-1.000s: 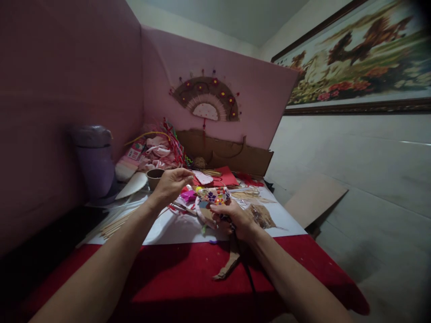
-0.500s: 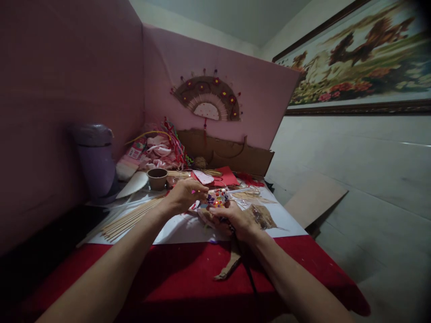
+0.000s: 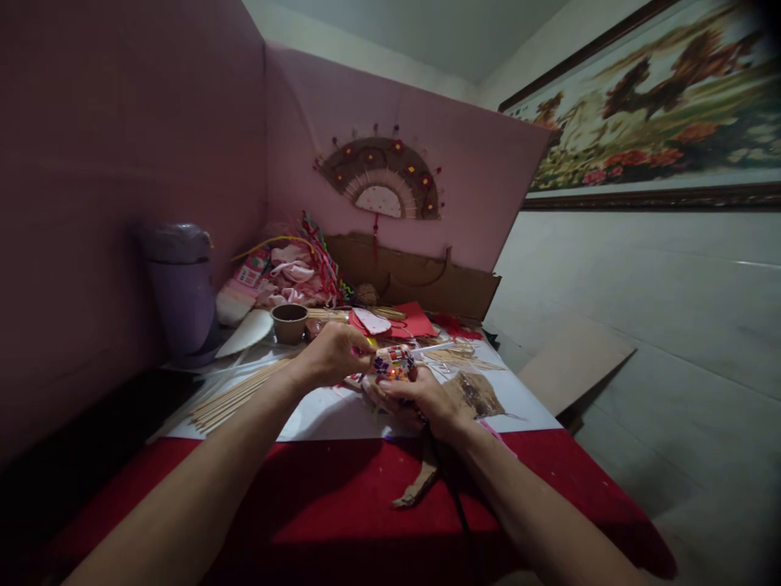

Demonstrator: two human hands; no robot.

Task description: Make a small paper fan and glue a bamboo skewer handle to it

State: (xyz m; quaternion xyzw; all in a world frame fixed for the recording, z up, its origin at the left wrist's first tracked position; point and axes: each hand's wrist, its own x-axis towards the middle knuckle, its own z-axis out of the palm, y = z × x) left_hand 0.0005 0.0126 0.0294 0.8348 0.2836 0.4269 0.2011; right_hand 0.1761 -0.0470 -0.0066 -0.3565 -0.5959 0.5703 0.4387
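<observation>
A small piece patterned with purple, red and orange flowers [image 3: 394, 364] is held up over the middle of the table; its exact kind is not clear. My right hand [image 3: 424, 397] grips it from below and the right, thumb on its front. At its upper left edge, the fingers of my left hand [image 3: 342, 352] are pinched together; the fingertips are partly hidden. Beneath my right hand a strip of torn cardboard [image 3: 418, 484] hangs over the red cloth, beside a dark cord. A brown scrap in clear wrap [image 3: 474, 395] lies right of my right hand.
Thin wooden sticks [image 3: 235, 397] lie to the left, near a brown cup [image 3: 290, 324] and a lilac bin [image 3: 180, 293]. Pink fabric and ribbons [image 3: 293, 268] pile up behind. Red paper [image 3: 415, 320] lies further back, below a decorated fan [image 3: 381, 175] on the pink board.
The view has shifted slightly, moving the scene a little right. The flower-patterned piece is turned slightly between my hands. A pink strip now shows beside my right wrist.
</observation>
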